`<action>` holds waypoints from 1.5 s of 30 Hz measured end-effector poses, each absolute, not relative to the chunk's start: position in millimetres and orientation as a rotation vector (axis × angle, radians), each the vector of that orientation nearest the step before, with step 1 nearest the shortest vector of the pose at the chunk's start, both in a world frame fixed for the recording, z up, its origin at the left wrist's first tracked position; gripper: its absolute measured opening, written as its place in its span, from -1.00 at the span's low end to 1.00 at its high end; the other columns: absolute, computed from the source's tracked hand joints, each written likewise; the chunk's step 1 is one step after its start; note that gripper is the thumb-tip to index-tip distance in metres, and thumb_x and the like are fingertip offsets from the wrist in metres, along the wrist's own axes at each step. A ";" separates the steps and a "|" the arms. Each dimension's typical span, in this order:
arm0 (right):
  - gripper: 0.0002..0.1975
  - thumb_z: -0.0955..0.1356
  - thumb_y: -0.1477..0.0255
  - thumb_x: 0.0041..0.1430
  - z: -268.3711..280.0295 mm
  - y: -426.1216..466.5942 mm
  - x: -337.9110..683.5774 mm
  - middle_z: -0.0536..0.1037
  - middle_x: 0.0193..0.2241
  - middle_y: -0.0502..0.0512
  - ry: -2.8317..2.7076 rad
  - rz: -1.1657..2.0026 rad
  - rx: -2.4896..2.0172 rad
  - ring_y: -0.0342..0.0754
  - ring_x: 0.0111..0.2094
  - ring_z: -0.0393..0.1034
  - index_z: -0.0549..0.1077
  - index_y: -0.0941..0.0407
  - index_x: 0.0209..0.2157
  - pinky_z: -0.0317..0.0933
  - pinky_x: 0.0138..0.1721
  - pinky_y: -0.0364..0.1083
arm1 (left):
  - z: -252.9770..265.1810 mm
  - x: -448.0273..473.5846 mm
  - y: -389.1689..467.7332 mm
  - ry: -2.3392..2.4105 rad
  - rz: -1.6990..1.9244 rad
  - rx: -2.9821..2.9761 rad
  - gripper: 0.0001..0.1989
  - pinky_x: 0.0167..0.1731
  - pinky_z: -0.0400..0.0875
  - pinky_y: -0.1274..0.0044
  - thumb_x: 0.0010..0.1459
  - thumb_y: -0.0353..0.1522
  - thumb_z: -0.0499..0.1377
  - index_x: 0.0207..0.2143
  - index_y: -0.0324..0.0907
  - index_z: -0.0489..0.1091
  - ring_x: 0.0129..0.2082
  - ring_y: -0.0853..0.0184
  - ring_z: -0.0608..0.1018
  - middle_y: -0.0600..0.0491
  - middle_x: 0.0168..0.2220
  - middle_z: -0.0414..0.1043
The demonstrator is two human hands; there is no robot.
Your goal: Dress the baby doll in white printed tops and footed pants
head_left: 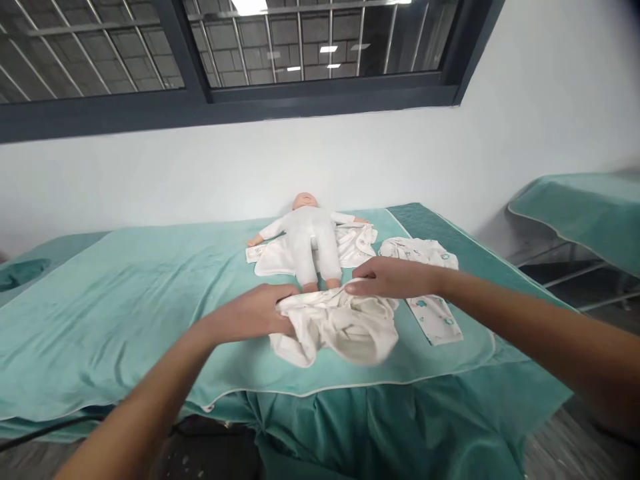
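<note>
A baby doll [310,233] with a white body lies on the green sheet, its head toward the wall and its feet toward me. Just in front of its feet, both hands grip a bunched white baby garment [345,323] by its upper edge. My left hand [265,310] is closed around the left end. At the right end, my right hand [383,277] pinches the edge between thumb and fingers. The garment's lower folds hang loosely over the sheet; its exact cut is hard to make out. White baby clothing [356,243] is spread out beneath the doll.
To the right of the doll lies a folded white printed baby garment [435,317], partly behind my right forearm. The green sheet [150,300] covers the bed up to the white wall [200,173]. Another green-covered bed [585,200] stands at the right.
</note>
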State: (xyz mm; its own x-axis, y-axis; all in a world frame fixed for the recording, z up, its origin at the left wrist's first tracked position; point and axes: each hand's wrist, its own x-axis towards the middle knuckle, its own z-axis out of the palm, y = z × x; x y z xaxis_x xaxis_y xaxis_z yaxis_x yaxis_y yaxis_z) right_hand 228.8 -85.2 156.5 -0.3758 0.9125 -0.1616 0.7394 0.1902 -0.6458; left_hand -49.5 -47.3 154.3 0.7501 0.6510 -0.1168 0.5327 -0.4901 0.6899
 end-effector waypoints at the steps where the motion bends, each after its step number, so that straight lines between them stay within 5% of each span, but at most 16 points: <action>1: -0.43 0.27 -0.10 0.14 166.6 -87.1 228.5 0.32 -0.64 -0.02 -2.220 0.939 -1.585 -0.14 -0.59 0.13 0.32 0.08 -0.64 -0.03 -0.56 -0.10 | 167.0 -52.8 -46.9 0.852 0.166 2.254 -0.81 -0.54 0.31 0.57 -0.08 -0.22 0.27 -0.36 -0.05 0.50 -0.46 0.30 0.50 0.13 -0.41 0.48; 7: -0.41 0.31 -0.14 0.08 224.1 -91.8 216.0 0.41 -0.61 0.06 -2.168 0.847 -1.580 -0.07 -0.55 0.29 0.40 0.09 -0.65 0.15 -0.51 -0.06 | 233.9 -55.7 -44.5 0.872 0.299 2.297 -0.63 -0.45 0.41 0.51 -0.27 -0.10 0.38 -0.40 -0.11 0.50 -0.44 0.26 0.52 0.06 -0.46 0.45; 12: -0.58 0.48 0.04 -0.03 263.6 -97.1 203.0 0.35 -0.64 -0.01 -2.098 0.547 -1.421 -0.09 -0.52 0.33 0.45 0.09 -0.62 0.15 -0.55 -0.10 | 263.6 -48.3 -51.5 0.884 0.566 2.175 -0.63 -0.50 0.35 0.53 0.00 -0.02 0.23 -0.45 -0.15 0.46 -0.49 0.33 0.47 0.04 -0.50 0.39; 18: -0.57 0.42 0.03 0.04 300.1 -114.0 195.4 0.46 -0.50 -0.01 -2.180 0.665 -1.372 -0.13 -0.42 0.39 0.49 0.14 -0.54 0.17 -0.44 -0.12 | 280.5 -44.7 -68.4 0.922 0.793 2.206 -0.69 -0.59 0.22 0.60 0.00 -0.11 0.29 -0.47 -0.16 0.41 -0.56 0.41 0.41 0.09 -0.54 0.35; 25: -0.67 0.46 0.06 0.02 307.8 -116.2 222.0 0.58 -0.22 0.09 -2.175 0.784 -1.278 0.06 -0.15 0.44 0.57 0.06 -0.43 0.29 -0.19 0.01 | 277.6 -58.1 -65.9 0.985 0.816 2.619 -0.66 -0.33 0.32 0.52 0.08 -0.07 0.21 -0.50 -0.15 0.41 -0.32 0.32 0.46 0.06 -0.36 0.44; 28: -0.66 0.47 0.06 0.00 312.7 -109.3 235.4 0.57 -0.27 0.10 -2.144 0.716 -1.303 0.08 -0.17 0.42 0.55 0.06 -0.46 0.28 -0.17 0.04 | 279.1 -59.4 -63.9 1.040 1.032 2.523 -0.69 -0.27 0.32 0.51 0.10 -0.08 0.20 -0.43 -0.14 0.44 -0.23 0.27 0.47 0.02 -0.25 0.48; 33: -0.64 0.52 0.09 -0.06 320.7 -106.7 234.6 0.46 -0.51 0.02 -2.094 0.569 -1.433 0.00 -0.33 0.39 0.47 0.07 -0.56 0.25 -0.27 0.00 | 285.7 -52.7 -64.2 1.150 1.215 2.239 -0.67 -0.41 0.27 0.52 0.10 -0.07 0.21 -0.47 -0.15 0.40 -0.40 0.30 0.44 0.06 -0.45 0.43; 37: -0.61 0.49 0.09 0.01 310.0 -110.8 203.2 0.43 -0.49 0.03 -1.944 0.751 -1.277 -0.05 -0.35 0.38 0.38 0.08 -0.57 0.28 -0.30 -0.04 | 281.5 -32.6 -65.9 0.991 1.336 2.045 -0.70 -0.41 0.32 0.51 0.08 -0.11 0.24 -0.45 -0.16 0.38 -0.42 0.32 0.43 0.06 -0.48 0.40; 41: -0.59 0.50 0.14 0.01 294.4 -110.0 165.2 0.42 -0.46 0.02 -1.784 0.862 -1.098 -0.07 -0.34 0.39 0.28 0.08 -0.53 0.32 -0.28 -0.06 | 276.0 -8.6 -71.8 0.714 1.402 1.887 -0.74 -0.28 0.42 0.47 0.16 -0.14 0.19 -0.32 -0.15 0.42 -0.26 0.27 0.51 0.03 -0.35 0.45; 45: -0.59 0.53 0.41 -0.04 281.2 -97.4 142.5 0.28 -0.56 -0.07 -1.660 0.798 -1.019 -0.13 -0.41 0.31 0.18 0.08 -0.57 0.31 -0.31 -0.08 | 259.8 2.9 -71.8 0.555 1.483 1.797 -0.67 -0.09 0.42 0.40 0.24 -0.10 0.10 -0.03 -0.02 0.38 0.01 0.18 0.49 0.02 -0.12 0.45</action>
